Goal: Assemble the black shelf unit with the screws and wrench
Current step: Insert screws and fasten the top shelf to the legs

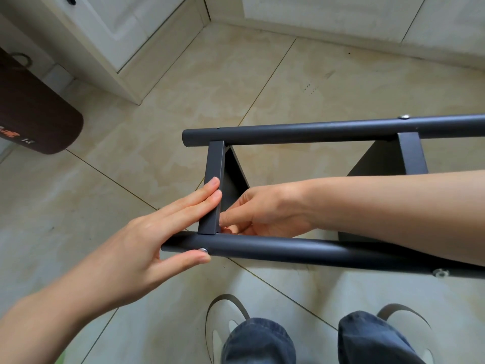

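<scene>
Your knees (258, 340) and slippers (225, 316) sit at six o'clock, nearest the lens, on the tiled floor (110, 158). Just above them your left hand (147, 237) lies flat and open: its fingers (199, 198) press along the shelf's edge (212, 190) and the thumb touches the near tube (275, 249) right beside a silver screw (203, 250). Your right hand (265, 210) reaches in from three o'clock, behind the near tube, its fingers curled at the inner corner where shelf meets tube; whether they pinch a nut or bare metal you cannot tell from here.

The black shelf unit lies on its side across the middle, running off to three o'clock, with the far tube (328, 131) at twelve and a second shelf (412, 156) already joined under another screw head (403, 117). A brown board (39, 109) hangs at ten o'clock.

You seem to be seating this first-shelf joint. Next, hold the shelf square, start the thread by hand, then fetch the wrench, which is not in sight.
</scene>
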`<control>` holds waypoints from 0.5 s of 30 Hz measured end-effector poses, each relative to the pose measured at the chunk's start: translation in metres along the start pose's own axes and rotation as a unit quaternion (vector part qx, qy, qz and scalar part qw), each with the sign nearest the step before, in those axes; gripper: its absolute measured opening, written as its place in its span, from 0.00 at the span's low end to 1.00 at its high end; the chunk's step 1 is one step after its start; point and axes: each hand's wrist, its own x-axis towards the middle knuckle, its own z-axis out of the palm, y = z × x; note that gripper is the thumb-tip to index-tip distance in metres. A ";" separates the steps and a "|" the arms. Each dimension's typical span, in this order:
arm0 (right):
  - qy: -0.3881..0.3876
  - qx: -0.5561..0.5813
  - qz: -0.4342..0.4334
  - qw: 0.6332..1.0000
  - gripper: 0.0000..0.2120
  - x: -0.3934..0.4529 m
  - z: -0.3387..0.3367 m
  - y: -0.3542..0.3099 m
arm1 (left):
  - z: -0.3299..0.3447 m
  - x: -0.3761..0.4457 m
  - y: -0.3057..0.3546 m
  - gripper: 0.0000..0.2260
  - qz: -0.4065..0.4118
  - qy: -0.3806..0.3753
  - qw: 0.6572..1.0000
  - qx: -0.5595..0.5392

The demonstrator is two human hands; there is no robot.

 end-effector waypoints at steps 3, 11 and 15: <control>-0.004 0.015 0.005 1.000 0.14 -0.001 0.000 -0.002 | 0.002 0.000 0.000 0.31 0.000 0.001 1.000 -0.011; -0.016 0.033 0.032 0.999 0.07 0.000 -0.002 -0.005 | 0.005 -0.001 -0.002 0.31 0.002 0.001 1.000 -0.024; -0.015 0.010 0.033 0.999 0.12 0.004 -0.001 -0.001 | 0.005 -0.001 -0.003 0.31 0.006 0.003 1.000 -0.027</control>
